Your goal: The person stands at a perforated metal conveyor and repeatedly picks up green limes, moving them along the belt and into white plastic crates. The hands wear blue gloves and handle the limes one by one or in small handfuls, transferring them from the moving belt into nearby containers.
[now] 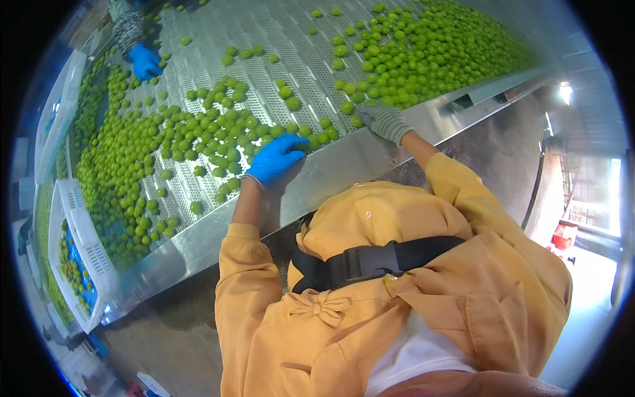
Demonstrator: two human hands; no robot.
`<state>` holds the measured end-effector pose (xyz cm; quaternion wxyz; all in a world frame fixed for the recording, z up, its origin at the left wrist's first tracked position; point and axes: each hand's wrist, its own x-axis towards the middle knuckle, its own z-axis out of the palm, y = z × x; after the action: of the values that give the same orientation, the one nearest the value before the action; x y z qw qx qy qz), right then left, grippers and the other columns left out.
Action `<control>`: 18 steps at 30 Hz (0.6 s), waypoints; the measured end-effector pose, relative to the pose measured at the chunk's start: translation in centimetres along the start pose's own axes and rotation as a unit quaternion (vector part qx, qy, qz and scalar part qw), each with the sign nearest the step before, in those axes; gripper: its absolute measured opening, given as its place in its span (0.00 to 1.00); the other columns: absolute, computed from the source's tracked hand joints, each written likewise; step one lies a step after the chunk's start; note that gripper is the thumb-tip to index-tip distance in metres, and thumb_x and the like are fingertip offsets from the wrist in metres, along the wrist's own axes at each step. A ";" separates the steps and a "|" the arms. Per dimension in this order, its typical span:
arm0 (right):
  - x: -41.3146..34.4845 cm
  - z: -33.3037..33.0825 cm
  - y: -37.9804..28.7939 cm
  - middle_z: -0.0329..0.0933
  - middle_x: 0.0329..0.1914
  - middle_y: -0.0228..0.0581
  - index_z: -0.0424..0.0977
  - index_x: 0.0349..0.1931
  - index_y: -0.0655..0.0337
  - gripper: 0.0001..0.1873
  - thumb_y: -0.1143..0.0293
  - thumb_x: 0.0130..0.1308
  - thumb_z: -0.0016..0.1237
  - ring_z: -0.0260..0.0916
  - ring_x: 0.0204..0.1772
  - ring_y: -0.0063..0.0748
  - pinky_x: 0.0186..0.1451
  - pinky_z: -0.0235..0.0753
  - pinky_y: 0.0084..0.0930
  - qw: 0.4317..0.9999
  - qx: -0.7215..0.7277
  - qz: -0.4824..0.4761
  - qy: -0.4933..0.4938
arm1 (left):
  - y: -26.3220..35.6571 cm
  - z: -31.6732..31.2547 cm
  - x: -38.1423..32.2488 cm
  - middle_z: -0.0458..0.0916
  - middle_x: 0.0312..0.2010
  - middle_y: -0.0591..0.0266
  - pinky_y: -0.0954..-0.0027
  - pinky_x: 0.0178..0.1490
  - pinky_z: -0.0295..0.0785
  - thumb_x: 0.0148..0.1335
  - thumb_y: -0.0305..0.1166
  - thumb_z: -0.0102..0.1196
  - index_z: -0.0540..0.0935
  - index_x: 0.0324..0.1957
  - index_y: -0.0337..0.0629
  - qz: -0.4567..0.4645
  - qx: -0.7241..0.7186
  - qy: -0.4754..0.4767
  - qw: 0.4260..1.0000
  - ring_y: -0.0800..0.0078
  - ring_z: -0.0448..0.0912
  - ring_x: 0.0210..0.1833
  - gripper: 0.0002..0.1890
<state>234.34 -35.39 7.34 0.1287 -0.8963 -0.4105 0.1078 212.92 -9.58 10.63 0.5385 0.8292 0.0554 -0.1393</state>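
Observation:
Small round green fruits (211, 131), plum-like, lie loose on a perforated metal sorting bed (268, 104) in front of me. My left hand (277, 158), in a blue glove, rests over the bed's near metal rim (342, 151). Its fingers are spread, with the tips against fruits at the edge; nothing shows in its grasp. To the right, my right hand (386, 121) wears a grey striped knit glove with darker fingertips. It reaches over the same rim beside a few fruits, and its palm side is hidden, so whether it grips one is unclear.
A dense heap of green fruits (441, 54) covers the bed's far right. At upper left, another person's blue-gloved hand (145, 62) reaches onto the fruit. A white plastic crate (92, 238) holding darker fruits stands at the bed's left end. The metal rim runs close before my body.

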 end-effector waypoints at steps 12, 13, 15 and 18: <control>-0.5 -4.1 2.1 0.73 0.52 0.48 0.71 0.53 0.55 0.21 0.59 0.61 0.44 0.70 0.54 0.49 0.57 0.69 0.38 0.996 0.068 -0.036 -0.042 | -4.4 0.1 -0.2 0.74 0.52 0.48 0.60 0.60 0.64 0.55 0.35 0.55 0.75 0.55 0.46 -0.027 0.102 0.216 0.971 0.53 0.71 0.56 0.23; -0.2 -5.0 3.3 0.67 0.59 0.51 0.67 0.57 0.56 0.26 0.61 0.58 0.49 0.65 0.61 0.51 0.63 0.64 0.36 0.994 0.082 -0.018 -0.064 | -4.2 1.0 -0.8 0.75 0.50 0.48 0.60 0.60 0.65 0.55 0.36 0.54 0.75 0.54 0.45 -0.028 0.083 0.208 0.974 0.53 0.71 0.56 0.23; 0.1 -6.4 5.9 0.63 0.63 0.51 0.64 0.60 0.55 0.30 0.61 0.56 0.51 0.61 0.64 0.50 0.65 0.62 0.36 0.996 0.009 0.069 -0.053 | -3.4 2.2 -1.3 0.76 0.50 0.51 0.61 0.58 0.66 0.56 0.34 0.54 0.76 0.53 0.43 -0.036 0.071 0.199 0.977 0.55 0.73 0.54 0.20; 1.0 -7.6 9.4 0.55 0.67 0.57 0.55 0.65 0.57 0.40 0.61 0.51 0.56 0.54 0.69 0.54 0.69 0.56 0.37 0.990 -0.010 0.101 -0.094 | -1.7 2.8 -0.2 0.77 0.50 0.52 0.62 0.58 0.67 0.58 0.32 0.53 0.77 0.52 0.43 -0.031 -0.059 0.307 0.949 0.57 0.74 0.54 0.19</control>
<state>243.90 -41.61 11.41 0.0691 -0.9201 -0.3292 0.2004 211.85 -11.38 8.16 0.5389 0.7965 0.2520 0.1084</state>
